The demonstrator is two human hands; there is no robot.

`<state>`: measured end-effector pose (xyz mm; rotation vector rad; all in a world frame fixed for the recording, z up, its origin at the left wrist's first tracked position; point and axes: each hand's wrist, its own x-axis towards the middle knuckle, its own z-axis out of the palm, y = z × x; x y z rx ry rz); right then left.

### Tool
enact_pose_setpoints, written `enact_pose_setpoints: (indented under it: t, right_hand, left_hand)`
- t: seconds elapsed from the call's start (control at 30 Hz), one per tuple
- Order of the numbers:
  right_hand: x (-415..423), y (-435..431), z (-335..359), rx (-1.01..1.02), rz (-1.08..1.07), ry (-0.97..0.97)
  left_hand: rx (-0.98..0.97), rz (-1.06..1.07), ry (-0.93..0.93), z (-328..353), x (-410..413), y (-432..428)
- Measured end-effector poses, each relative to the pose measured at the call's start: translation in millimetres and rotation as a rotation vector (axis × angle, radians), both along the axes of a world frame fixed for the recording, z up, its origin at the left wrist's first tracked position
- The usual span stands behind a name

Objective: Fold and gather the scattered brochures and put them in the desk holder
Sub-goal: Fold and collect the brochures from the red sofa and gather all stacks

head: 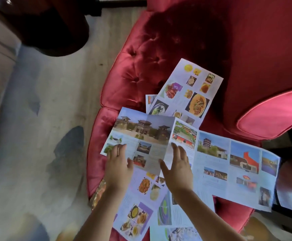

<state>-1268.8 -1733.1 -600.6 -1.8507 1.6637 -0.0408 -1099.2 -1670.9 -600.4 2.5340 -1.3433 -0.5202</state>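
Head view: left hand [118,164] presses brochure [141,136].

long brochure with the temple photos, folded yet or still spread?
Mostly spread. The temple brochure lies open across the red chair, several panels flat; only its left end panel is lifted under the left hand and right hand.

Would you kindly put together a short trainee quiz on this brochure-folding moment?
1. True or false: the brochures lie on a red seat.
2. What do the pictures on the farthest brochure show: A food, B cars, C maps?
3. Which hand lies flat on the temple brochure?

Key: 1 true. 2 A. 3 The left hand; the right hand is open, its fingertips at the fold.
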Motion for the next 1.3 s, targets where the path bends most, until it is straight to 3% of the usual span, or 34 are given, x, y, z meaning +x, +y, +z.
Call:
enact_pose_setpoints:
  t: [0.17,0.23,0.37,0.5,0.6,0.67,0.8,0.87,0.97,1.07,1.13,1.2,1.3]
  right_hand:
    - [19,-8,-10,0.066,-0.172,-0.041]
    - [23,-7,-14,0.063,-0.189,-0.052]
    - [28,-6,-18,0.063,-0.233,-0.076]
    - [34,-8,-14,0.141,-0.329,-0.235]
    - [44,-4,-3,0.172,-0.399,-0.384]
    - [53,1,5,0.163,-0.41,-0.504]
    - [64,10,18,0.284,-0.518,-0.808]
    - [61,10,22,0.34,-0.638,-0.872]
    - [45,10,21,0.374,-0.839,-0.876]
    - [20,9,15,0.323,-0.904,-0.771]
    - [3,8,10,0.277,-0.882,-0.655]
    - [-14,8,1,0.216,-0.808,-0.453]
    - [-38,8,-11,0.112,-0.639,-0.169]
  left_hand:
    - [0.134,0.386,0.123,-26,55,-24]
    - [0.151,0.448,0.177,-36,67,-28]
    - [0.187,0.425,0.17,-48,75,-23]
    - [-0.119,0.39,0.392,-31,68,-18]
    - [-0.256,0.074,0.321,-10,53,-21]
    - [-0.233,-0.051,0.368,1,35,-22]
    - [-0.087,-0.038,0.785,16,-6,-22]
    - [-0.077,-0.034,0.805,16,-19,-24]
    - [-0.074,-0.065,0.72,11,-31,-28]
    - [0.02,-0.163,0.658,5,-49,-30]
    - [0.072,-0.209,0.623,-1,-62,-31]
    - [0.04,-0.232,0.467,-11,-71,-33]
    - [0.106,-0.099,0.339,-24,-78,-38]
